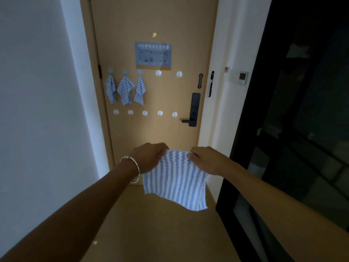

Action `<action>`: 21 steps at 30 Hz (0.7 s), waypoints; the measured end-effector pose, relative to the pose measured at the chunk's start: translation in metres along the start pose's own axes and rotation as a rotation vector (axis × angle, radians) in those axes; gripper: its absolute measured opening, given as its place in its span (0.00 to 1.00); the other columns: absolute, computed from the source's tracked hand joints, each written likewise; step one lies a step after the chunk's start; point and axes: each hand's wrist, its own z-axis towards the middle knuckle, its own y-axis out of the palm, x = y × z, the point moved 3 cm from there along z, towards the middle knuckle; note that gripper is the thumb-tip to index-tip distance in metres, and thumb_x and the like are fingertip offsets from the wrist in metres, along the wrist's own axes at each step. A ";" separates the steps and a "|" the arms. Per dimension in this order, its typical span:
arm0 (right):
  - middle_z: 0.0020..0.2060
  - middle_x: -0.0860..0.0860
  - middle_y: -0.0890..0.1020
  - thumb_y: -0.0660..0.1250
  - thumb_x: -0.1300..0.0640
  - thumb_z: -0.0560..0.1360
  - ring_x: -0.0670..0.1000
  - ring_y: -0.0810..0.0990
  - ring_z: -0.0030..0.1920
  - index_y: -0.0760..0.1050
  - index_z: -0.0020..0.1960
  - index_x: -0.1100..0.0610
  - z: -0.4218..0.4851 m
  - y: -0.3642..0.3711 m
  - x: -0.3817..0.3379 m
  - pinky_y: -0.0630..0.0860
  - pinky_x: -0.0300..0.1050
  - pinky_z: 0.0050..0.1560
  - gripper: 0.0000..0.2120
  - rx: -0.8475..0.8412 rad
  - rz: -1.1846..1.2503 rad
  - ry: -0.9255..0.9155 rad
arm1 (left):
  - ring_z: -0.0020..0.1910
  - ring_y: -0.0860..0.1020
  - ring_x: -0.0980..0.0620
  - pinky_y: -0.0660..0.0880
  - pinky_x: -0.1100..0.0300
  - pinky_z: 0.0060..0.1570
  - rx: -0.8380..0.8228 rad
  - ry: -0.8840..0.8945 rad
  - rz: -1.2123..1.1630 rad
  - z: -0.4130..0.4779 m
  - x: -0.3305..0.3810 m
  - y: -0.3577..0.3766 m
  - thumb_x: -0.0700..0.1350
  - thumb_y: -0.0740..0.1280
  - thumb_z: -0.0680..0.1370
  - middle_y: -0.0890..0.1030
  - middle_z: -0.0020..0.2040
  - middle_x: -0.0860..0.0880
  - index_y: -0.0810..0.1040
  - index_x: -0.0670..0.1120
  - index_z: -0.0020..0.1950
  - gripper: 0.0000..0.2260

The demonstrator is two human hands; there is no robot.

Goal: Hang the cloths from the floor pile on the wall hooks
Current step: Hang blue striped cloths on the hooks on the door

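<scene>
A blue-and-white striped cloth (175, 183) hangs spread out in front of me, held by its top edge. My left hand (149, 157) pinches the top left corner and my right hand (205, 159) pinches the top right corner. On the tan door ahead, three striped cloths (124, 90) hang from the three left hooks of the upper row. Two free white hooks (158, 73) follow on their right in that row. A lower row of several free hooks (145, 113) runs below. The floor pile is out of view.
The door carries a black handle and lock (194, 110) at its right and a printed notice (153, 54) above the hooks. A white wall (37, 91) closes the left side. A dark glass partition (292, 129) stands close on the right. Tan floor (151, 224) lies below.
</scene>
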 end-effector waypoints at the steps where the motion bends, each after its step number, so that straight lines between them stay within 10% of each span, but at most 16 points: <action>1: 0.33 0.49 0.70 0.52 0.50 0.83 0.47 0.69 0.35 0.63 0.36 0.54 0.013 0.003 0.005 0.62 0.39 0.34 0.18 -0.006 -0.009 0.001 | 0.52 0.77 0.46 0.72 0.50 0.53 -0.015 0.003 0.025 0.009 -0.007 0.005 0.50 0.52 0.82 0.81 0.51 0.48 0.74 0.50 0.58 0.13; 21: 0.34 0.48 0.72 0.53 0.48 0.83 0.46 0.71 0.35 0.65 0.38 0.53 0.346 0.003 0.092 0.64 0.40 0.35 0.17 -0.092 0.040 -0.169 | 0.47 0.78 0.48 0.73 0.54 0.44 0.069 -0.155 0.161 0.261 -0.156 0.033 0.46 0.55 0.81 0.79 0.50 0.48 0.70 0.49 0.59 0.09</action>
